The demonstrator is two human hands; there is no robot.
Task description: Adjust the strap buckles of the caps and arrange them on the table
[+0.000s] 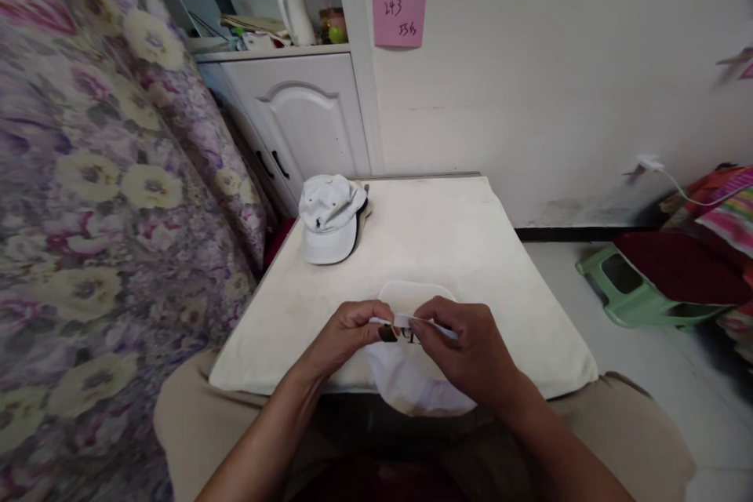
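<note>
A white cap [412, 386] lies at the near edge of the table, its brim pointing away from me and its back toward me. My left hand [358, 325] pinches one side of the cap's back strap, where a dark brown piece shows at the fingertips. From the other side, my right hand [456, 333] grips the white strap [402, 320] between thumb and forefinger. Both sets of fingertips are close together over the cap's back opening. Dark lettering shows between them, too small to read. My fingers hide part of the strap.
On the cream-covered table [435, 227], a light grey cap [330, 216] with a small dark logo sits at the far left, on top of other caps. A floral curtain [118, 196] hangs left. A green stool [635, 290] stands right. Behind are a white cabinet [306, 118] and wall.
</note>
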